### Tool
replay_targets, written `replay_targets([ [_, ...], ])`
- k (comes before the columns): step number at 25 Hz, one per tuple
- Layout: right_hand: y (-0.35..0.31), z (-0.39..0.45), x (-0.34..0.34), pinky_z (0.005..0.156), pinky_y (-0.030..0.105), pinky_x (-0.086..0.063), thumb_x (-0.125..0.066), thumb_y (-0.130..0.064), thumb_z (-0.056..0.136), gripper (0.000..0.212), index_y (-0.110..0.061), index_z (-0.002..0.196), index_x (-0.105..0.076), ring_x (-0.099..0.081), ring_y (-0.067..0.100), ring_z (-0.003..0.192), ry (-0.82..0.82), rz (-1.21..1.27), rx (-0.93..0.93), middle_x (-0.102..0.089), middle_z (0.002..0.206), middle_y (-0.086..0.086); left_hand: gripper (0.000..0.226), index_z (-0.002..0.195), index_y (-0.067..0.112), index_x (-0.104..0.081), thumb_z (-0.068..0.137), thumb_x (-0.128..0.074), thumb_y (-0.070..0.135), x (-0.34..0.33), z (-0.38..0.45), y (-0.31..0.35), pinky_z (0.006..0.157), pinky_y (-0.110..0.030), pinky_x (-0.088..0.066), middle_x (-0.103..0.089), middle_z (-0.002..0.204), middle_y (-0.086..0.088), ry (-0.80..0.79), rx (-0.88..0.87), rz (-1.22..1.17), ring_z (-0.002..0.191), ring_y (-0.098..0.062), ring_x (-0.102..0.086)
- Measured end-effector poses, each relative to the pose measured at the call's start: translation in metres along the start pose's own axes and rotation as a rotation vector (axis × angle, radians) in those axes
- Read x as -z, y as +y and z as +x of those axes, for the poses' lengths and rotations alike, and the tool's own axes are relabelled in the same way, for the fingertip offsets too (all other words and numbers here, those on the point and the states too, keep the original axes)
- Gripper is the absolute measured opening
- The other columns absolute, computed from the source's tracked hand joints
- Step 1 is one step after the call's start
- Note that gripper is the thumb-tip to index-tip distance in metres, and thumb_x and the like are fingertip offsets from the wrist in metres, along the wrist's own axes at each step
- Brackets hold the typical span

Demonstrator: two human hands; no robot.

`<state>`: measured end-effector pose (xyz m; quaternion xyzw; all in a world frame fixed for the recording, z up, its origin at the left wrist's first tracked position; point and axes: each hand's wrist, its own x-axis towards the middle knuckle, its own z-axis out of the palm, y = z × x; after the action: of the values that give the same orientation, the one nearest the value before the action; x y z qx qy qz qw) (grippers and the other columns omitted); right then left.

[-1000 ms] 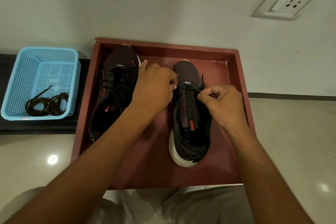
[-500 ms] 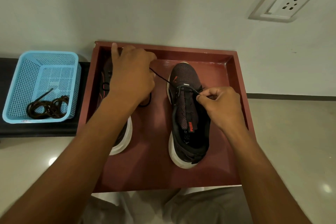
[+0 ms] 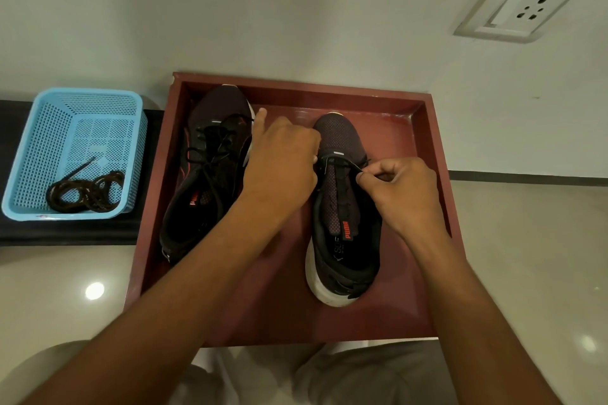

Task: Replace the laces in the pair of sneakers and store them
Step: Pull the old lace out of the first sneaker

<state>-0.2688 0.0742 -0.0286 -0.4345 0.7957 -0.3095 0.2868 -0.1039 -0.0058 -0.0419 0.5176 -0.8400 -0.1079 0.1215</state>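
- Your right hand (image 3: 406,194) is pinching the thin black lace (image 3: 345,164) between thumb and forefinger, right over the upper eyelets of the right-hand black mesh sneaker with the white sole (image 3: 342,207).
- Your left hand (image 3: 279,171) is curled at the other side of that same shoe, fingers tucked in against the lace end, one finger sticking out toward the back wall; the actual pinch is hidden behind your knuckles, so you can't tell from here exactly what it holds.
- Biggest thing down there: the square dark-red wooden tray (image 3: 434,148), pushed up against the pale wall, both shoes sitting inside it, toes toward the wall.
- On the left of the tray, the second black mesh sneaker (image 3: 204,181) leans tilted against the tray's left wall, its black lace lying loose and tangled across the tongue.
- Out left, beside the tray on a black ledge, sits the light-blue perforated plastic basket (image 3: 42,128).
- Inside that basket, a bundle of dark brown laces (image 3: 85,192) lies coiled at the near end.
- Up on the wall at top right, a white electrical socket plate (image 3: 523,6).
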Motion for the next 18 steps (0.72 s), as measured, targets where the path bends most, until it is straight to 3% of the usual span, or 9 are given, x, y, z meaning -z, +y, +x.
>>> replay_targets([
  [7, -0.001, -0.001, 0.0, 0.055, 0.009, -0.05, -0.078, -0.017, 0.086, 0.025, -0.033, 0.068, -0.074, -0.068, -0.001, 0.062, 0.0, -0.012, -0.015, -0.071, 0.065, -0.015, 0.002, 0.089, 0.017, -0.07, 0.09, -0.069, 0.015, 0.033, 0.01, -0.017, 0.124, -0.054, -0.016, -0.067, 0.088, -0.003, 0.102, 0.113, 0.005, 0.104, -0.028, -0.058],
  [10, -0.001, -0.001, 0.0, 0.053, 0.007, -0.048, -0.078, -0.018, 0.087, 0.022, -0.032, 0.071, -0.075, -0.068, -0.002, 0.063, -0.002, -0.012, -0.016, -0.072, 0.068, -0.014, 0.005, 0.085, 0.019, -0.071, 0.088, -0.072, 0.015, 0.048, 0.013, -0.03, 0.116, -0.052, -0.032, -0.07, 0.086, -0.001, 0.165, 0.156, -0.101, 0.096, -0.027, -0.062],
  [12, -0.002, -0.001, 0.0, 0.053, 0.007, -0.047, -0.078, -0.018, 0.087, 0.019, -0.03, 0.073, -0.076, -0.068, -0.002, 0.063, 0.001, -0.017, -0.016, -0.072, 0.069, -0.013, 0.007, 0.083, 0.018, -0.073, 0.089, -0.073, 0.014, 0.057, 0.015, -0.036, 0.104, -0.052, -0.045, -0.071, 0.081, 0.001, 0.186, 0.156, -0.203, 0.088, -0.025, -0.064],
  [14, -0.002, -0.002, 0.001, 0.054, 0.008, -0.049, -0.078, -0.018, 0.087, 0.016, -0.029, 0.075, -0.078, -0.069, -0.002, 0.064, 0.005, -0.017, -0.012, -0.073, 0.069, -0.013, 0.006, 0.085, 0.017, -0.074, 0.09, -0.072, 0.015, 0.066, 0.017, -0.037, 0.097, -0.038, -0.05, -0.07, 0.081, 0.004, 0.221, 0.166, -0.299, 0.083, -0.019, -0.064],
  [15, -0.001, -0.002, 0.001, 0.056, 0.009, -0.052, -0.078, -0.019, 0.087, 0.014, -0.028, 0.076, -0.079, -0.069, -0.002, 0.065, 0.002, -0.019, -0.013, -0.073, 0.07, -0.013, 0.006, 0.086, 0.018, -0.075, 0.091, -0.072, 0.016, 0.072, 0.018, -0.035, 0.091, -0.021, -0.049, -0.069, 0.08, 0.006, 0.232, 0.177, -0.344, 0.079, -0.013, -0.063],
  [16, -0.001, -0.003, 0.002, 0.059, 0.011, -0.054, -0.079, -0.021, 0.087, 0.011, -0.027, 0.078, -0.079, -0.069, -0.002, 0.066, -0.002, -0.022, -0.016, -0.074, 0.072, -0.013, 0.006, 0.086, 0.018, -0.074, 0.092, -0.073, 0.017, 0.076, 0.018, -0.033, 0.082, -0.005, -0.043, -0.068, 0.079, 0.008, 0.23, 0.189, -0.383, 0.074, -0.006, -0.061],
  [18, -0.003, -0.004, 0.003, 0.062, 0.013, -0.055, -0.08, -0.027, 0.087, 0.005, -0.027, 0.082, -0.08, -0.069, -0.004, 0.07, 0.002, -0.027, -0.008, -0.074, 0.076, -0.013, 0.006, 0.087, 0.02, -0.076, 0.092, -0.074, 0.017, 0.083, 0.017, -0.031, 0.071, 0.006, -0.034, -0.064, 0.076, 0.014, 0.197, 0.205, -0.441, 0.07, 0.002, -0.059],
])
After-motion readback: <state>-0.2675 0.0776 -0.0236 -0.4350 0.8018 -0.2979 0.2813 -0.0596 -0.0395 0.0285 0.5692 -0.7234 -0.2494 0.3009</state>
